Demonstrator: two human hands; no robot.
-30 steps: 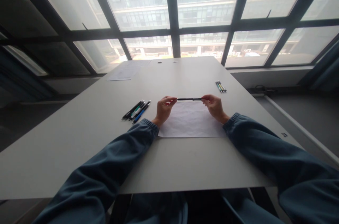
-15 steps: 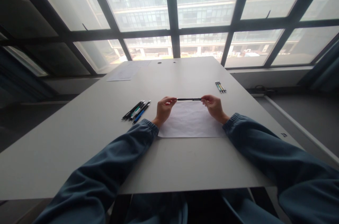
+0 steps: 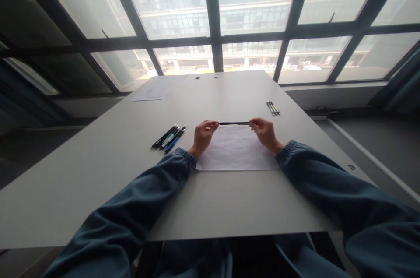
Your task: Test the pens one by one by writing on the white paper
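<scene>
A thin black pen (image 3: 233, 123) is held level between both hands, just above the far edge of a white sheet of paper (image 3: 236, 151). My left hand (image 3: 203, 135) pinches the pen's left end with curled fingers. Its right end is pinched by my right hand (image 3: 265, 133). Both forearms, in blue sleeves, rest toward the grey table (image 3: 98, 190).
Several pens (image 3: 169, 137) lie in a bunch to the left of my left hand. A smaller bunch of pens (image 3: 273, 107) lies farther back on the right. Another paper sheet (image 3: 154, 90) sits at the far left of the table, below large windows.
</scene>
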